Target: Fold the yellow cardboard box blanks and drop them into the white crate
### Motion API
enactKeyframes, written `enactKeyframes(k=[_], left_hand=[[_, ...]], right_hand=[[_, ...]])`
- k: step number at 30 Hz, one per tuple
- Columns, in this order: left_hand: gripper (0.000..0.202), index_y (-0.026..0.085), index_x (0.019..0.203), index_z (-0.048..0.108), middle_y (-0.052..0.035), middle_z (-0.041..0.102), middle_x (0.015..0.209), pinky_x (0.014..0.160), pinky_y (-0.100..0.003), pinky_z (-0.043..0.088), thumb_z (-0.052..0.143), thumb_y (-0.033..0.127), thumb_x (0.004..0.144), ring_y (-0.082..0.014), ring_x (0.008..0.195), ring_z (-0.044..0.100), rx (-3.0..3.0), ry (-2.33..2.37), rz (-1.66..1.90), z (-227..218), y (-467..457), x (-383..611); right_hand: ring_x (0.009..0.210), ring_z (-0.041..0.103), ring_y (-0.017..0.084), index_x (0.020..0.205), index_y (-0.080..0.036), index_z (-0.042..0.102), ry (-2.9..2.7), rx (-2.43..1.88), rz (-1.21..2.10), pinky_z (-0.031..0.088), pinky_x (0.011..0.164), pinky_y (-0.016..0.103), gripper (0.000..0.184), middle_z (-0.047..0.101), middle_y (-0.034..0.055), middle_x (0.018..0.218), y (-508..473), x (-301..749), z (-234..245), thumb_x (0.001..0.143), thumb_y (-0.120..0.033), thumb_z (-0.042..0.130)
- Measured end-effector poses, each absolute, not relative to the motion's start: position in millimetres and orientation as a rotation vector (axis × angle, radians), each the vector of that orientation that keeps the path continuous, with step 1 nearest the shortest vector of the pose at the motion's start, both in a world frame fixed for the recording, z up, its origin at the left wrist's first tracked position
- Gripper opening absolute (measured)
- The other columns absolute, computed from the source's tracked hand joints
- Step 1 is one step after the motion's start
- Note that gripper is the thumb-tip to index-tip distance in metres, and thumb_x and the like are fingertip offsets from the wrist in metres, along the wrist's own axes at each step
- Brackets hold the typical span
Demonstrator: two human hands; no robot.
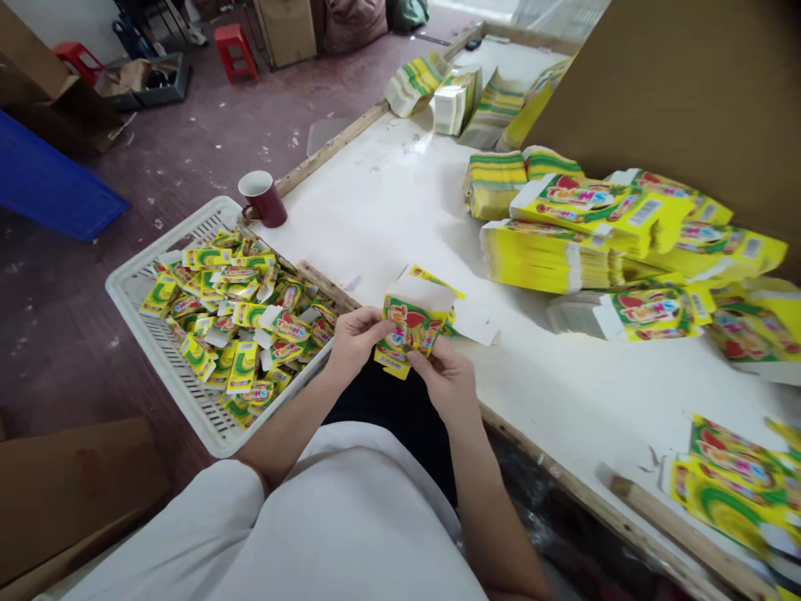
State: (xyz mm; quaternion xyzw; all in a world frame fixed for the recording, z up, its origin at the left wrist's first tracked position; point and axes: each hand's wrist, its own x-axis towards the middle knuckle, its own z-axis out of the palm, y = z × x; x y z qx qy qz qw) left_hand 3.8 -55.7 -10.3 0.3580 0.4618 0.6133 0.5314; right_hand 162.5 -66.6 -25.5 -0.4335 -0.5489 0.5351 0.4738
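Note:
Between my two hands is a small printed carton (406, 325), yellow and green with a white inner flap, held over the table's near edge. My left hand (358, 340) pinches its left side with thumb and fingers. On the lower right side, my right hand (445, 376) grips it the same way. Behind it, another flat carton piece (479, 324) lies on the white table. To my left, a white plastic basket (156, 351) holds many folded cartons (244, 363) in a loose heap.
A maroon mug (268, 204) stands at the table edge beside the basket. Stacks of flat cartons (544, 255) lie on the right of the white table (375, 200), before a large cardboard box (688, 92). More stacks (460, 100) sit at the far end. Red stools (234, 52) stand behind.

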Motion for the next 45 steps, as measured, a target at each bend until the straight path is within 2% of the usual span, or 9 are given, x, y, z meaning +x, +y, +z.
enactKeyframes(k=[6, 12, 15, 19, 24, 28, 34, 38, 45], left_hand=[[0.062, 0.022, 0.109, 0.075, -0.0071, 0.078, 0.101, 0.087, -0.035, 0.056, 0.085, 0.066, 0.065, -0.0231, 0.094, 0.073, 0.989, 1.024, 1.397, -14, -46, -19], [0.110, 0.023, 0.147, 0.049, -0.0179, 0.055, 0.149, 0.120, -0.053, 0.034, 0.088, 0.070, 0.055, -0.0398, 0.143, 0.048, 1.776, 1.206, 1.184, 23, -51, -47], [0.098, 0.021, 0.147, 0.045, -0.0167, 0.060, 0.142, 0.112, -0.051, 0.045, 0.090, 0.048, 0.064, -0.0378, 0.131, 0.059, 1.975, 1.293, 0.756, 28, -60, -33], [0.073, 0.020, 0.144, 0.042, -0.0129, 0.066, 0.131, 0.099, -0.041, 0.054, 0.073, 0.028, 0.079, -0.0299, 0.116, 0.068, 1.989, 1.387, 0.656, 15, -67, -13], [0.083, 0.023, 0.145, 0.030, -0.0136, 0.061, 0.137, 0.093, -0.041, 0.056, 0.071, 0.024, 0.072, -0.0295, 0.114, 0.070, 2.129, 1.205, 0.735, 0, -73, -4], [0.073, 0.024, 0.136, 0.033, -0.0131, 0.062, 0.131, 0.090, -0.042, 0.057, 0.068, 0.023, 0.072, -0.0299, 0.113, 0.069, 2.197, 1.155, 0.785, -4, -74, -3], [0.053, 0.022, 0.119, 0.040, -0.0100, 0.064, 0.112, 0.080, -0.038, 0.056, 0.065, 0.023, 0.072, -0.0266, 0.094, 0.071, 2.102, 1.153, 0.733, -2, -67, -5], [0.061, 0.021, 0.126, 0.036, -0.0125, 0.058, 0.120, 0.077, -0.036, 0.056, 0.067, 0.025, 0.073, -0.0253, 0.093, 0.070, 2.104, 1.089, 0.758, -8, -60, -5], [0.087, 0.021, 0.133, 0.038, -0.0166, 0.052, 0.132, 0.097, -0.048, 0.050, 0.086, 0.033, 0.062, -0.0307, 0.113, 0.061, 1.717, 1.582, 1.116, -17, -67, -1]], right_hand=[[0.077, 0.068, 0.020, 0.109, -0.024, 0.074, -1.398, -1.176, 0.932, 0.058, 0.071, 0.035, 0.023, 0.076, 0.0036, 0.091, -63, 172, -29, 0.089, -0.037, 0.072], [0.088, 0.066, 0.019, 0.104, -0.037, 0.079, -1.929, -1.084, 0.096, 0.048, 0.093, 0.041, 0.032, 0.073, 0.0004, 0.084, -60, 191, -11, 0.094, -0.010, 0.064], [0.117, 0.063, 0.024, 0.122, -0.043, 0.072, -1.974, -0.983, 0.148, 0.040, 0.112, 0.049, 0.042, 0.074, 0.0013, 0.112, -65, 187, -8, 0.093, -0.013, 0.068], [0.153, 0.034, 0.034, 0.157, -0.039, 0.037, -1.568, -0.999, 0.679, 0.032, 0.123, 0.060, 0.076, 0.039, 0.0063, 0.164, -69, 180, -17, 0.090, -0.045, 0.073], [0.142, 0.052, 0.032, 0.148, -0.033, 0.052, -0.979, -0.875, 1.773, 0.040, 0.121, 0.056, 0.068, 0.056, 0.0082, 0.152, -70, 165, -28, 0.088, -0.062, 0.067], [0.140, 0.054, 0.033, 0.139, -0.033, 0.060, -0.841, -0.733, 2.087, 0.043, 0.119, 0.054, 0.074, 0.059, 0.0072, 0.151, -65, 161, -31, 0.075, -0.066, 0.079], [0.152, 0.040, 0.031, 0.151, -0.032, 0.049, -1.094, -0.839, 1.840, 0.029, 0.128, 0.051, 0.081, 0.044, 0.0059, 0.164, -68, 164, -32, 0.083, -0.074, 0.065], [0.155, 0.035, 0.027, 0.162, -0.031, 0.029, -1.632, -1.016, 1.295, 0.028, 0.128, 0.051, 0.073, 0.034, 0.0060, 0.169, -79, 163, -28, 0.097, -0.043, 0.060], [0.146, 0.050, 0.025, 0.157, -0.030, 0.042, -1.492, -1.220, 0.864, 0.041, 0.121, 0.051, 0.056, 0.051, 0.0071, 0.158, -69, 164, -47, 0.102, -0.023, 0.045]])
